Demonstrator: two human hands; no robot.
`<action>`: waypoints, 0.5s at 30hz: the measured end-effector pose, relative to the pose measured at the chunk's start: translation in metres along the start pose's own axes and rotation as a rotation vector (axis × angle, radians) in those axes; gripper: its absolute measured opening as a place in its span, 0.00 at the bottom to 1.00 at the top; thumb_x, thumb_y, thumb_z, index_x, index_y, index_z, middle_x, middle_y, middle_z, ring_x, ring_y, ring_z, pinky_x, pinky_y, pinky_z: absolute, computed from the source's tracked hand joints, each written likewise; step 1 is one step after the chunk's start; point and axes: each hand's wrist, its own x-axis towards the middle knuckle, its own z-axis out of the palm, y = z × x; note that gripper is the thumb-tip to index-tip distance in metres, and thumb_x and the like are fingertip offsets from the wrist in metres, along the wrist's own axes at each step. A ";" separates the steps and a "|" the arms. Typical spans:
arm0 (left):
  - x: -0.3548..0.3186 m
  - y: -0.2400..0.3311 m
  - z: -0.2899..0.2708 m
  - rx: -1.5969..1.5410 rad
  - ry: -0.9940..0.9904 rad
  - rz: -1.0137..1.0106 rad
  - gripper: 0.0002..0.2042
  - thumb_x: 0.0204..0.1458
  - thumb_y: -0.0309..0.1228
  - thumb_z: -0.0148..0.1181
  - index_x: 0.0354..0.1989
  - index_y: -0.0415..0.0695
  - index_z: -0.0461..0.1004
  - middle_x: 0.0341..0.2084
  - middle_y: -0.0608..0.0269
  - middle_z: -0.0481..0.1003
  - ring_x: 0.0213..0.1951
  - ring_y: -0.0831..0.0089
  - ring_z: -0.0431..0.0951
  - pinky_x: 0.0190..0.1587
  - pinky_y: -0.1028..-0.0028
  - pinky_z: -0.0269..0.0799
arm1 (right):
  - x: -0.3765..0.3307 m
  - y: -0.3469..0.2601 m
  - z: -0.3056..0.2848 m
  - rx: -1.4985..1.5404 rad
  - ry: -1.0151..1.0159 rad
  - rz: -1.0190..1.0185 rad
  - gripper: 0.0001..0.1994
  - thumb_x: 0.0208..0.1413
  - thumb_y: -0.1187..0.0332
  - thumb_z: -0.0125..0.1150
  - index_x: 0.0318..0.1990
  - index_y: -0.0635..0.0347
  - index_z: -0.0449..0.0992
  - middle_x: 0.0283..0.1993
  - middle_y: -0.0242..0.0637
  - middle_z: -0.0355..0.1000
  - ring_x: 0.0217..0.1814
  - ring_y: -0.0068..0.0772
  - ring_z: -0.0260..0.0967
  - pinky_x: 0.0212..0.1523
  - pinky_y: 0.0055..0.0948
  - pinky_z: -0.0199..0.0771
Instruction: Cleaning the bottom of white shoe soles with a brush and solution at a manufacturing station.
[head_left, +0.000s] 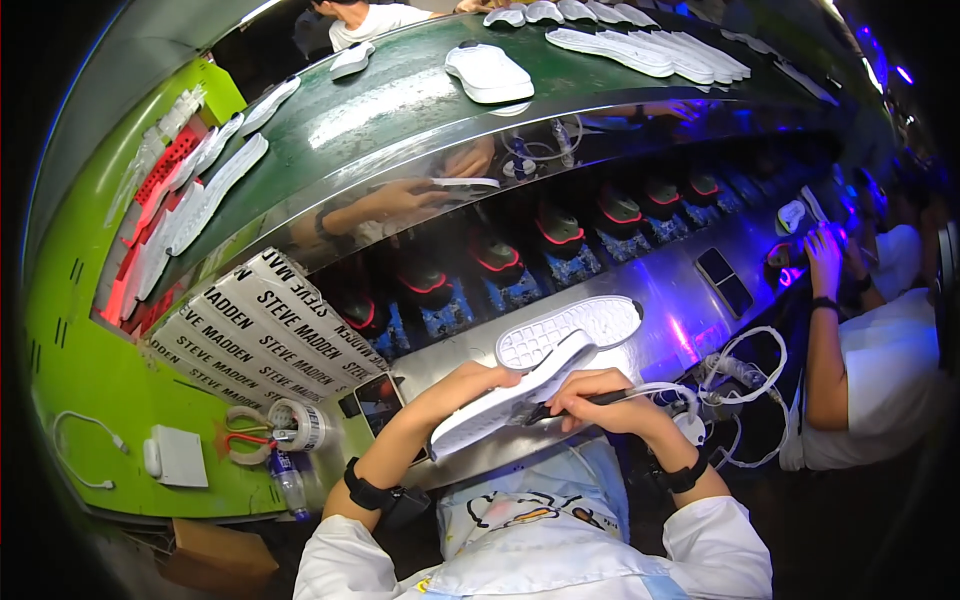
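My left hand (pixel 472 383) is closed round a white shoe sole (pixel 482 425), tilted on its edge in front of me. In my right hand (pixel 600 396) is a black pen-like tool (pixel 542 412) with a white cord (pixel 660 388) trailing to the right. The tool's tip points at the side of the sole; whether it touches, I cannot tell. Just beyond lies another white sole (pixel 610 318), its gridded inner side up, on the metal worktop (pixel 470 340).
Dark shoe uppers (pixel 497 262) with red edging stand in a row beyond the worktop. White soles (pixel 490 72) lie on the green conveyor belt (pixel 390 95). Phones (pixel 724 282), a printed box (pixel 270 325), a tape roll (pixel 300 425) and a bottle (pixel 290 485) surround me. A co-worker (pixel 870 350) is at right.
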 end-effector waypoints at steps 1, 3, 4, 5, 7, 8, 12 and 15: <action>-0.001 0.000 -0.002 0.008 0.003 0.023 0.22 0.51 0.45 0.57 0.38 0.33 0.78 0.30 0.60 0.77 0.33 0.77 0.73 0.37 0.78 0.68 | 0.000 0.002 -0.002 -0.049 -0.062 0.095 0.07 0.55 0.74 0.54 0.32 0.69 0.77 0.31 0.37 0.74 0.26 0.23 0.73 0.27 0.20 0.73; -0.001 -0.016 0.000 0.027 0.016 0.052 0.21 0.53 0.44 0.56 0.37 0.34 0.78 0.28 0.62 0.77 0.31 0.79 0.72 0.35 0.79 0.67 | -0.003 0.000 -0.005 -0.099 -0.093 0.267 0.08 0.55 0.75 0.52 0.33 0.69 0.77 0.32 0.36 0.73 0.27 0.23 0.73 0.28 0.19 0.73; -0.003 -0.018 0.001 0.005 0.027 0.054 0.21 0.53 0.44 0.56 0.37 0.34 0.78 0.28 0.63 0.76 0.30 0.79 0.72 0.34 0.79 0.66 | -0.003 0.003 -0.004 -0.101 -0.092 0.268 0.08 0.55 0.75 0.52 0.33 0.69 0.77 0.32 0.36 0.73 0.27 0.23 0.73 0.28 0.19 0.73; -0.005 -0.017 0.000 0.004 0.025 0.055 0.21 0.53 0.44 0.56 0.37 0.34 0.78 0.28 0.63 0.76 0.30 0.79 0.72 0.34 0.79 0.66 | 0.000 0.009 -0.003 -0.019 -0.038 0.164 0.08 0.54 0.75 0.52 0.32 0.68 0.78 0.32 0.37 0.73 0.26 0.23 0.73 0.27 0.19 0.73; -0.008 -0.013 -0.001 -0.006 0.018 0.028 0.21 0.53 0.43 0.56 0.38 0.34 0.78 0.28 0.63 0.77 0.29 0.79 0.72 0.33 0.80 0.67 | 0.001 0.013 -0.003 0.022 0.023 0.073 0.08 0.52 0.76 0.53 0.29 0.69 0.78 0.26 0.37 0.74 0.21 0.23 0.72 0.23 0.21 0.72; -0.008 -0.016 0.002 -0.006 0.009 0.028 0.21 0.53 0.43 0.56 0.38 0.34 0.78 0.28 0.63 0.77 0.29 0.79 0.72 0.33 0.80 0.67 | -0.004 0.012 -0.006 0.020 0.031 0.077 0.08 0.52 0.76 0.53 0.29 0.69 0.78 0.26 0.37 0.74 0.21 0.23 0.72 0.23 0.21 0.72; -0.003 -0.064 0.000 -0.459 0.055 -0.026 0.26 0.52 0.42 0.50 0.53 0.32 0.69 0.41 0.49 0.76 0.40 0.63 0.78 0.43 0.70 0.75 | 0.001 0.009 -0.025 0.101 0.298 0.064 0.11 0.57 0.74 0.49 0.29 0.68 0.78 0.20 0.35 0.73 0.18 0.20 0.68 0.22 0.19 0.68; 0.004 -0.078 0.025 -1.212 -0.141 0.199 0.34 0.50 0.45 0.46 0.60 0.31 0.57 0.55 0.39 0.65 0.54 0.39 0.67 0.54 0.47 0.68 | 0.026 -0.017 0.018 0.003 0.662 -0.161 0.10 0.60 0.71 0.51 0.35 0.67 0.78 0.26 0.31 0.73 0.22 0.16 0.65 0.23 0.17 0.63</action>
